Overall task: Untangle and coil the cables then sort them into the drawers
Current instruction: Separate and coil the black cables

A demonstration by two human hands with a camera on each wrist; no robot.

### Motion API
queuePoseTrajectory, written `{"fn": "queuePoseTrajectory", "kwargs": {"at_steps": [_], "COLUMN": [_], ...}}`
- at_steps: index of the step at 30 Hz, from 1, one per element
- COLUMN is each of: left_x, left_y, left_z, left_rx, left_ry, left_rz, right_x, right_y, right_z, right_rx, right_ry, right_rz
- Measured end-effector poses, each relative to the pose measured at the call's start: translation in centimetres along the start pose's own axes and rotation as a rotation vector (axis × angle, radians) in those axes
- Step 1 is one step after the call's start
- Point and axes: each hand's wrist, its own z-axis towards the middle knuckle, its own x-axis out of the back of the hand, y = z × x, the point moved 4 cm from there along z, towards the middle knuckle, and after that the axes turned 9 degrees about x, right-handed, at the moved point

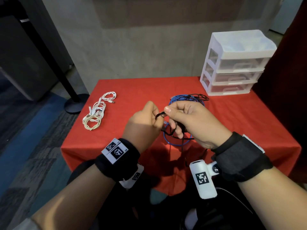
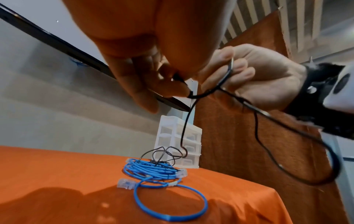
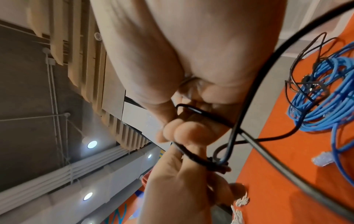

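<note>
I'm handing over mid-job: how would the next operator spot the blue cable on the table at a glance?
Start at the white drawer unit on the far right corner of the red tablecloth; the blue cable lies just in front of it, mid-table, beyond both hands. It is the only blue one, loosely coiled with clear plugs, with a thin black cable tangled on top, unlike the white cables on the left.

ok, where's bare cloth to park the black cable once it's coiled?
Free: the strip between the white cables and the blue cable; the right side in front of the drawer unit. Crowded: mid-table, where both hands work the black cable over the blue loops.
</note>
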Motion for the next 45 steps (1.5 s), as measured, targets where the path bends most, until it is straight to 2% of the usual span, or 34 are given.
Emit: {"fn": "queuePoseTrajectory", "kwargs": {"at_steps": [3, 5, 9, 11, 12, 15, 17, 20, 22, 24, 27, 29, 31, 34, 37, 39, 41, 43, 45], "left_x": [-0.4, -0.8, 0.0, 0.5, 0.7, 0.5, 0.5, 1.0, 1.5, 1.9, 2.8, 3.5, 4.3, 5.5, 5.8, 5.8, 6.3, 7.8, 9.4], "left_y": [-0.1, -0.4, -0.3, -0.1, 0.2, 0.6, 1.2, 1.5, 1.4, 1.1, 0.8, 0.6, 0.5, 1.3, 2.2, 2.6, 3.1, 3.3, 3.0], "left_z": [-0.1, -0.3, -0.1, -0.3, -0.5, -2.0, -3.0, -4.0, -3.9, -3.4, -2.7, -2.6, -2.6, -2.4, -2.0, -2.1, -2.0, -1.3, -0.4], "left_rx": [0.124, 0.193, 0.021, -0.018, 0.042, 0.389, 0.496, 0.492, 0.457, 0.422, 0.460, 0.446, 0.377, 0.243, 0.177, 0.164, 0.174, 0.259, 0.315], "left_ry": [0.023, 0.001, -0.050, -0.155, -0.256, -0.539, -0.626, -0.707, -0.684, -0.604, -0.525, -0.553, -0.588, -0.610, -0.621, -0.635, -0.605, -0.469, -0.357], "left_rz": [-0.273, -0.371, -0.138, -0.224, -0.364, -0.915, -1.037, -1.017, -0.972, -0.930, -0.921, -0.876, -0.752, -0.535, -0.458, -0.587, -0.893, -1.224, -1.439], "right_x": [-0.4, -0.3, 0.5, 1.0, 1.2, 0.5, 0.2, 0.4, 0.4, 0.7, 1.6, 2.1, 2.4, 3.0, 3.3, 3.2, 2.6, 2.0, 1.7], "right_y": [-0.1, -0.1, 0.0, -0.1, -0.1, -0.6, -0.9, -0.9, -0.8, -0.9, -1.2, -1.6, -2.3, -3.4, -3.4, -2.8, -1.7, -0.3, 1.1], "right_z": [0.1, 0.1, 0.4, 0.4, 0.3, -0.2, -0.3, -0.3, -0.2, 0.1, 0.4, 0.2, -0.1, -0.2, 0.0, -0.2, -0.8, -1.7, -2.4], "right_rx": [-0.010, -0.024, 0.002, 0.035, 0.055, 0.137, 0.186, 0.191, 0.189, 0.199, 0.202, 0.199, 0.199, 0.218, 0.211, 0.182, 0.155, 0.113, 0.076], "right_ry": [-0.002, 0.015, 0.057, 0.071, 0.062, -0.046, -0.101, -0.132, -0.131, -0.104, -0.085, -0.144, -0.176, -0.109, 0.005, -0.013, -0.162, -0.320, -0.386], "right_rz": [0.023, 0.009, -0.131, -0.203, -0.205, -0.186, -0.239, -0.282, -0.306, -0.328, -0.420, -0.492, -0.466, -0.375, -0.241, -0.226, -0.306, -0.433, -0.488]}}
